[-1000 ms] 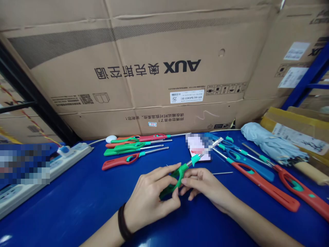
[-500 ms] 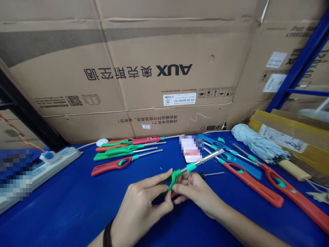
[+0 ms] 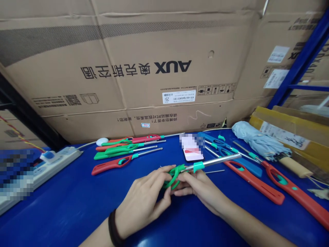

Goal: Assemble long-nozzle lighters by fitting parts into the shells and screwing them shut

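Note:
A green long-nosed gas lighter (image 3: 175, 175) is held between my two hands above the blue table. My left hand (image 3: 146, 193) pinches the green handle near its trigger loop, fingers closed. On the other side, my right hand (image 3: 203, 190) is closed on the handle just below the metal tube. The green casing seems to show two edges slightly apart around the loop. A teal collar (image 3: 198, 167) sits partway along the metal tube (image 3: 222, 160), which points right. My fingers hide the rest of the handle. Behind my right hand a thin metal shaft (image 3: 215, 171) lies on the table.
Several red and green lighters (image 3: 120, 150) lie at the back left; red lighters (image 3: 254, 181) and blue ones lie at the right. A phone (image 3: 192, 151) is behind my hands. A power strip (image 3: 64, 157), a folded umbrella (image 3: 259, 140) and a large carton (image 3: 133, 41) surround the table.
The lighter's metal tube has swung right and lies flatter than before. Its green casing shows more of a gap at the loop. My hands have shifted slightly.

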`<state>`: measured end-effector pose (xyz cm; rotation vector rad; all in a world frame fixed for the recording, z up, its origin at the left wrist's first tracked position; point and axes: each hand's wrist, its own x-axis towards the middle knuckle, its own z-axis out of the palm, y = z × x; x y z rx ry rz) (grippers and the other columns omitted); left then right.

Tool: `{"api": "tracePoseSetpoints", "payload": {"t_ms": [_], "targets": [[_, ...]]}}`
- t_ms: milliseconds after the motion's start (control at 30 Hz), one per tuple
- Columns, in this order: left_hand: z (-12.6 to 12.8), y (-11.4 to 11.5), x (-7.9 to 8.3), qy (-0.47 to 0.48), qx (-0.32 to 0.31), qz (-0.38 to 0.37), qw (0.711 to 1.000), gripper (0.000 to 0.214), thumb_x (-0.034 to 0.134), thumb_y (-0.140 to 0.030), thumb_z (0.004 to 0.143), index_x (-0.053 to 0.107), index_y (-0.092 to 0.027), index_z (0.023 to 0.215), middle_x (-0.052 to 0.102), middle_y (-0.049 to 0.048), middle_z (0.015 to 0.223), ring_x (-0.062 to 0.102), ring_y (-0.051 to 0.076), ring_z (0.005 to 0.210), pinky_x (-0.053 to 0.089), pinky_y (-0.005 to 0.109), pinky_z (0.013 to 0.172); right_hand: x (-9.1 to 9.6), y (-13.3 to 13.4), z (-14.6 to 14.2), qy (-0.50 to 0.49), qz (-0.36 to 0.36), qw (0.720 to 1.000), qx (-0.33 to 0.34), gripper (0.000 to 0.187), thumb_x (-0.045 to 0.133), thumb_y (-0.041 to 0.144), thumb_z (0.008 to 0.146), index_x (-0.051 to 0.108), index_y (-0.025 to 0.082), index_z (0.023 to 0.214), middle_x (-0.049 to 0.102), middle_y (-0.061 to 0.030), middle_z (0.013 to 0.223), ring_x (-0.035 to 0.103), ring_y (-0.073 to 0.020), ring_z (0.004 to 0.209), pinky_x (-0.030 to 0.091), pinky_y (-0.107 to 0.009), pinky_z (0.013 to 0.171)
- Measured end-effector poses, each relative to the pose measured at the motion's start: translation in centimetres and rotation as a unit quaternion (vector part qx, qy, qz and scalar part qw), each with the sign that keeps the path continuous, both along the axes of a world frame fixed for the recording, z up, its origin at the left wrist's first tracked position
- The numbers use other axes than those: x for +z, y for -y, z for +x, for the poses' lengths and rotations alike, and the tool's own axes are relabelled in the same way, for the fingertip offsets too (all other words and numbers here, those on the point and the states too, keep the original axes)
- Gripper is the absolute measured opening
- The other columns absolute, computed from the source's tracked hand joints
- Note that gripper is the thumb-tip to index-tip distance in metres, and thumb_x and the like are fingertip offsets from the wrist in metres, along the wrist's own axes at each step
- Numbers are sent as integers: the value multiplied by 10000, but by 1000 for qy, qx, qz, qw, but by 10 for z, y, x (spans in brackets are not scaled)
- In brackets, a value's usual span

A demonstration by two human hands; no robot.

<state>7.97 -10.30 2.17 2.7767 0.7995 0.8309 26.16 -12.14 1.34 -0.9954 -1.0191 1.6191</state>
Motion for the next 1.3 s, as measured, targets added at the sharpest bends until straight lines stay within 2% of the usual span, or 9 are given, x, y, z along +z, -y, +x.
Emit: {"api": "tracePoseSetpoints", "payload": {"t_ms": [67,200,500,633,733,867,1000,1167,1300], "targets": [[-1,-3,0,-18,-11,-30,999,145,410,-189,924,496,-200,1041,626,72,1112,593,192,1082,523,293,831,-1,-1,1,-17,-14,1000,0,192,666,323,718,628,146,782,701,-22,700,694,-162,668,555,-301,687],[-1,-5,-1,-20,-11,-97,995,188,341,-245,974,474,-200,1099,613,51,980,606,176,872,506,284,768,-2,-2,4,-53,-60,996,27,218,667,341,724,631,127,743,715,-48,704,702,-160,651,555,-313,729],[-10,-1,13,-109,-57,-161,979,188,294,-238,993,475,-207,952,586,15,858,558,122,621,405,215,566,0,2,6,-16,-147,980,136,128,560,235,747,585,123,691,697,-57,612,693,-148,589,538,-252,651],[-16,2,16,-83,-52,-213,972,216,272,-263,1005,474,-211,948,568,-13,757,529,111,589,396,202,560,-2,1,2,-37,-177,969,170,123,501,187,735,597,111,718,710,-73,633,697,-142,586,527,-213,594],[-17,0,18,-69,-47,-261,962,245,240,-292,1016,470,-213,985,547,-37,694,519,104,564,412,191,575,-2,2,0,-55,-195,966,160,135,461,148,731,592,116,742,706,-60,627,700,-130,592,521,-189,589],[-20,-5,19,-64,-35,-272,959,290,236,-327,1016,501,-212,986,584,-24,775,552,109,659,438,197,660,1,9,-3,-59,-197,971,120,43,535,166,735,538,147,774,697,-34,643,677,-113,561,515,-186,573],[-21,-6,18,-61,-41,-289,955,292,268,-328,1012,536,-213,996,624,-17,819,584,115,717,451,196,679,0,24,-6,-53,-221,965,129,158,582,279,747,498,159,802,690,-49,623,645,-106,502,490,-178,508],[-18,-15,13,-54,-86,-332,938,278,357,-334,990,599,-200,1020,670,-1,883,605,121,749,457,195,673,-8,41,-8,33,-234,962,140,284,584,428,778,481,170,836,689,-44,617,600,-92,442,440,-167,451],[-19,-28,5,-69,-29,-339,938,336,431,-410,954,670,-174,952,630,-27,628,533,95,518,375,167,473,-3,47,-10,207,-233,933,181,360,521,483,846,567,151,714,593,17,479,404,-26,306,293,-127,362]]}}
